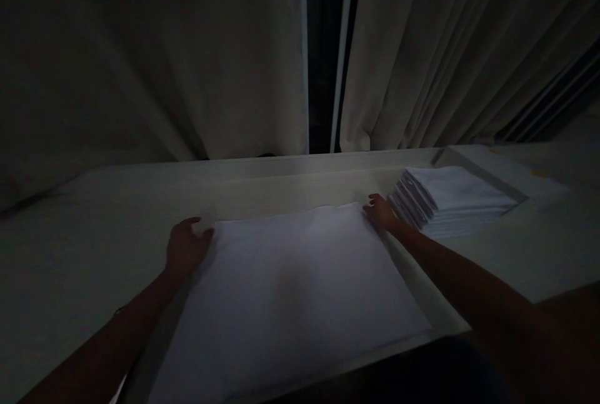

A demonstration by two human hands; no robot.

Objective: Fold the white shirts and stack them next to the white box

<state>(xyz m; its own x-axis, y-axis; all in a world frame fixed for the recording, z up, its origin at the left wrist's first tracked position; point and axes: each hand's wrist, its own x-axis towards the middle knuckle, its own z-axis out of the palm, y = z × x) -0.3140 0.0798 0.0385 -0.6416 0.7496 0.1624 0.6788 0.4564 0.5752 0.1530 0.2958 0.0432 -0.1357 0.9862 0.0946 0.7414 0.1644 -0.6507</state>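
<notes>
Step in hand, as judged: squaring or smoothing a large flat white cloth sheet (300, 291) spread on the pale bench (94, 235). Left hand (185, 247) laid at the sheet's far-left corner, thumb and fingers spread, touching the edge; whether pinching or only pressing cannot be told in the dim light. Right hand (380, 211) at the far-right corner, fingers curled onto the edge, grip likewise unclear.

Sheet lying centred before the body, near edge reaching the bench's near rim, far edge short of the raised ledge at the back.

Next move, as judged: calls for a firm pinch on both far corners and an even draw, keeping the edges matched.

Edges and room: stack of folded white cloths (447, 201) just beside the right hand, so little clearance on the right. Open bench well to the left of the left hand. Beige hanging curtains (187, 60) behind the ledge, parted by a dark gap, closing off the far side. Near rim close; overhang likely if drawn nearward.
</notes>
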